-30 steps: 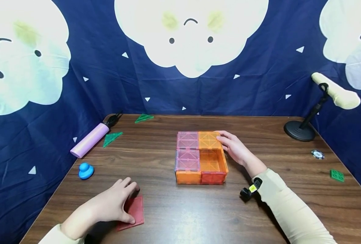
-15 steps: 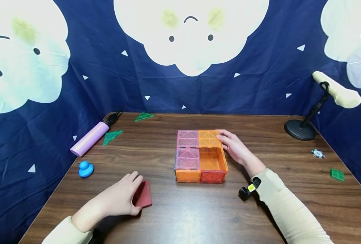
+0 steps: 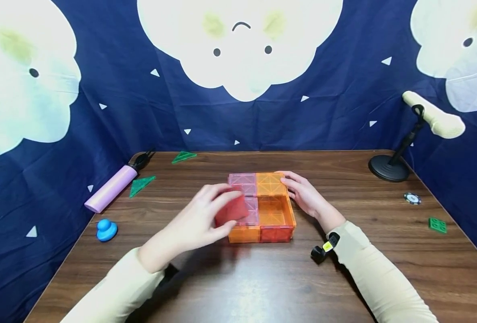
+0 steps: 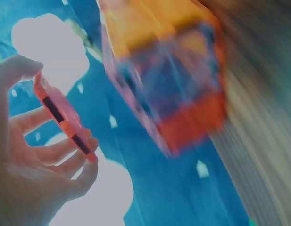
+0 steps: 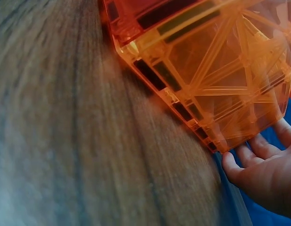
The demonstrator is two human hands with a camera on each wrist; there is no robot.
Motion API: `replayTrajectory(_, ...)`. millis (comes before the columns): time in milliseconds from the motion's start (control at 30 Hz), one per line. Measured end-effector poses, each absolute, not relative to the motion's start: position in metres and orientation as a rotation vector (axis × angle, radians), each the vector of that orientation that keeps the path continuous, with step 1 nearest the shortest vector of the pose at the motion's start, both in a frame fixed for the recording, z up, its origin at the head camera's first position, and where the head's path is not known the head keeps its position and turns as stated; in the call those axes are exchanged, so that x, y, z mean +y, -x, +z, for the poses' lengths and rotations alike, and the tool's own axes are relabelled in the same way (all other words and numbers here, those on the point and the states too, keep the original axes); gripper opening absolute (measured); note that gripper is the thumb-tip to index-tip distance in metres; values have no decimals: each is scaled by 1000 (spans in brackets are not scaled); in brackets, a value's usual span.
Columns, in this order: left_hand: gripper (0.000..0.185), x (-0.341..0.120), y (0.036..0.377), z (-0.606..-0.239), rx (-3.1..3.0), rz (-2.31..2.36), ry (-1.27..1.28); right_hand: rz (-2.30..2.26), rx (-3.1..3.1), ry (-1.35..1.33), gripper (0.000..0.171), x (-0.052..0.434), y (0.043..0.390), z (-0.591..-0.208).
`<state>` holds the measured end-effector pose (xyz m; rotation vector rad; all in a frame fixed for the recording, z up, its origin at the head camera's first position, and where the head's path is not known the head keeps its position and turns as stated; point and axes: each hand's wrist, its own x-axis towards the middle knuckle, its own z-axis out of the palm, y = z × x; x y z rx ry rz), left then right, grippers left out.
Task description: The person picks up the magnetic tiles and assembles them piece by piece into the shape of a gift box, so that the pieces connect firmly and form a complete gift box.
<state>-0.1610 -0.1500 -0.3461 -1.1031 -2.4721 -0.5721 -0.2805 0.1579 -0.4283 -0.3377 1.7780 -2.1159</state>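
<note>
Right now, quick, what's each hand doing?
Left hand: pinching a flat red square magnetic tile, held above the box.
Right hand: open, fingers resting against the orange and pink magnetic tile box, gripping nothing.

Red tile (image 3: 231,209), pink-and-orange tile box (image 3: 262,208), brown wood-grain table (image 3: 262,278).

A dark brown wooden bench (image 3: 238,287) fills the lower half of the head view, its grain running left to right. Behind it and at both sides, from 9 through 12 to 3 o'clock, hangs a navy blue cloth backdrop (image 3: 113,80) printed with big white cloud faces (image 3: 238,45) and small white triangles. The light is even and soft.
</note>
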Motion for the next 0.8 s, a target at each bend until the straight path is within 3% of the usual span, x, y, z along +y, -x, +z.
replayTrajectory(167, 58, -96, 181, -351, -2465, -492, 1326, -2145, 1748, 362, 42, 159, 280, -429)
replayTrajectory(333, 56, -65, 194, -360, -2550, -337, 1386, -2152, 1744, 379, 43, 159, 280, -430)
replayTrajectory(800, 55, -71, 202, -362, -2652, -429, 1309, -2090, 1820, 371, 53, 160, 277, -426)
